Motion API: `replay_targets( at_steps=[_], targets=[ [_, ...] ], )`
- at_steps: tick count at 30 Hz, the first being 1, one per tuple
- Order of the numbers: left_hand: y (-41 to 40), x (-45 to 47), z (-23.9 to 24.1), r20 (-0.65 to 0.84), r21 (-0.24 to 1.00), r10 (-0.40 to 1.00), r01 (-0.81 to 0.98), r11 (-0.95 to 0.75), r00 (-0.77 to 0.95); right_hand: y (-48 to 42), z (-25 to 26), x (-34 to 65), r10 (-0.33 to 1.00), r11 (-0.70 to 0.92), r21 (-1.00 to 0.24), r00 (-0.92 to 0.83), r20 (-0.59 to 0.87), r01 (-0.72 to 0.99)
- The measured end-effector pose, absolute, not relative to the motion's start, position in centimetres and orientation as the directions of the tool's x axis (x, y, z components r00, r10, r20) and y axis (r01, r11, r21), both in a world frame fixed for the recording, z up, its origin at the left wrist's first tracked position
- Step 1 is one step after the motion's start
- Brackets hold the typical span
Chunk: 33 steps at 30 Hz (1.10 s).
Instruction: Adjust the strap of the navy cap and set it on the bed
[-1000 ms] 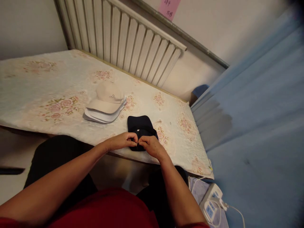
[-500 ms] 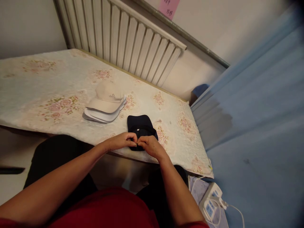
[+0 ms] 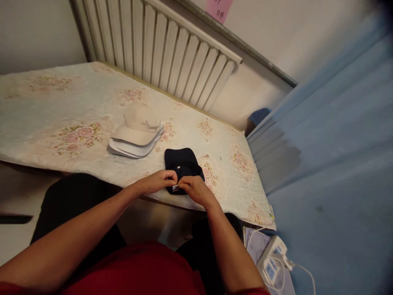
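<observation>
A curved-brimmed black cap [image 3: 181,157] lies near the edge of the floral, quilted surface [image 3: 101,102] — left hand [image 3: 156,181] and right hand [image 3: 198,190] meet over it, fingers [image 3: 187,180] pinching at a small pale tag [image 3: 175,188]. Nearby, a beige cap [image 3: 138,121] tops stacked white brims [image 3: 132,150]; a ribbed radiator [image 3: 167,55] stands behind.

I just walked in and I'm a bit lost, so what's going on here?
A person is working at a black cap with both bare hands. The left hand and right hand meet at the fingertips over it, by a small pale piece; which one grips that is hard to tell. The cap lies near the edge of a floral cover. Nearby, a beige cap sits with pale brims beneath it.
</observation>
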State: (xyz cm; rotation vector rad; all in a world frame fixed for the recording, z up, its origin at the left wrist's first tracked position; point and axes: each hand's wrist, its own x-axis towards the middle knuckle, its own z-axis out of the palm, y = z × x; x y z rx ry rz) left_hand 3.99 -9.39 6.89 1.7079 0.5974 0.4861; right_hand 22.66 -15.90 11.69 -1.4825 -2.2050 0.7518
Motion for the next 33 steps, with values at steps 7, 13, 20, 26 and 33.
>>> replay_targets(
  at_steps=[7,13,20,26,33],
  targets=[
    [-9.4,3.9,6.9,0.006,0.983,0.623,0.110,-0.148,0.783,-16.4,11.4,22.6,0.944,0.279,-0.636,-0.328,0.043,0.719],
    [-9.5,4.1,6.8,-0.017,0.989,0.638,0.105,-0.101,0.770,-16.6,11.1,22.6,0.960,0.205,-0.760,-0.279,0.032,0.617],
    [-9.5,4.0,6.8,-0.005,0.988,0.632,0.100,-0.114,0.775,-16.8,10.8,21.6,0.962,0.210,-0.805,-0.262,0.070,0.555],
    [-9.7,3.9,6.9,-0.023,0.999,0.638,0.045,-0.017,0.770,-17.2,11.8,22.5,0.953,0.266,-0.751,-0.284,0.109,0.605],
    [-9.7,4.6,7.2,-0.007,0.996,0.665,0.068,-0.065,0.747,-17.1,11.0,22.4,0.958,0.279,-0.734,-0.233,0.168,0.619]
  ],
)
